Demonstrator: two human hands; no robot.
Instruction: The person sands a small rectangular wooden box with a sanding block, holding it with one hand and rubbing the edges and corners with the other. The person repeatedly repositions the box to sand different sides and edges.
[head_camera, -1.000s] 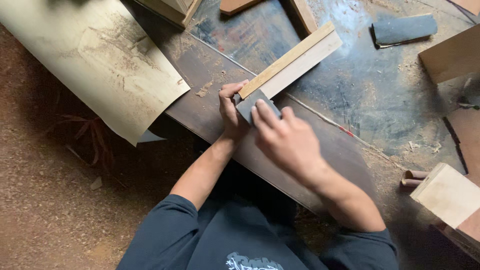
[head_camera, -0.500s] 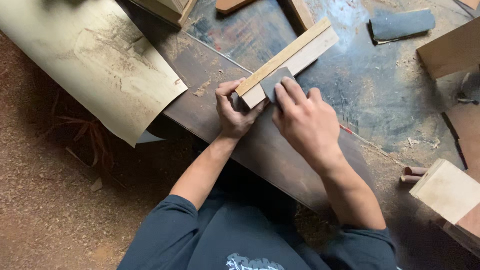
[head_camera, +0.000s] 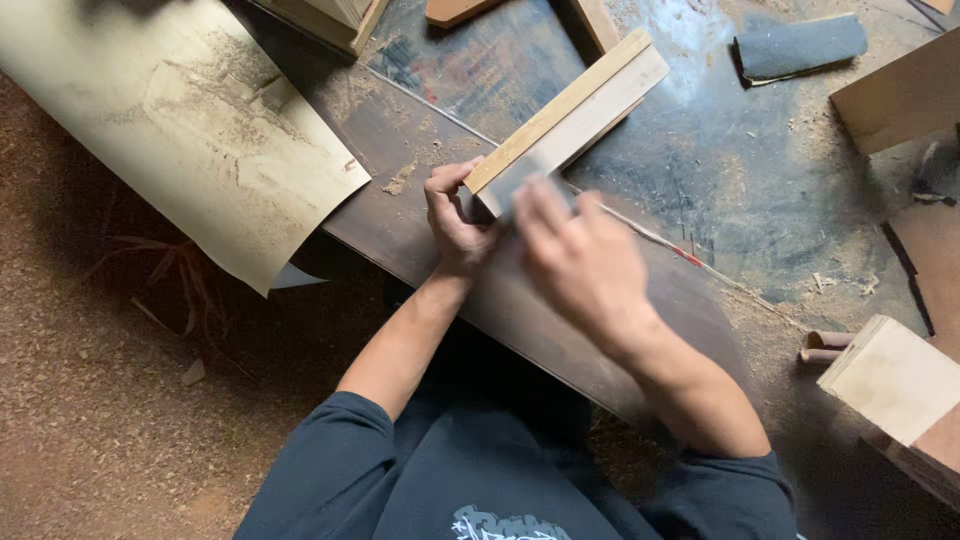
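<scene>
Leftmost, a large curled sheet of pale tan veneer (head_camera: 190, 130), dusted with sawdust, hangs over the edge of the dark, scuffed wooden workbench (head_camera: 700, 190). Next comes the left hand (head_camera: 455, 215), its fingers closed around the near end of a long, flat, pale wooden slat (head_camera: 570, 115) that lies diagonally on the bench, running up and to the right. Just beside it, the right hand (head_camera: 580, 255) is blurred, fingers curled and pressing on a small grey sanding block (head_camera: 515, 190) against the slat's near end. Farther right, a dark grey strip of sandpaper (head_camera: 800, 45) lies near the top edge, and a light square wooden block (head_camera: 895, 380) sits at the lower right.
</scene>
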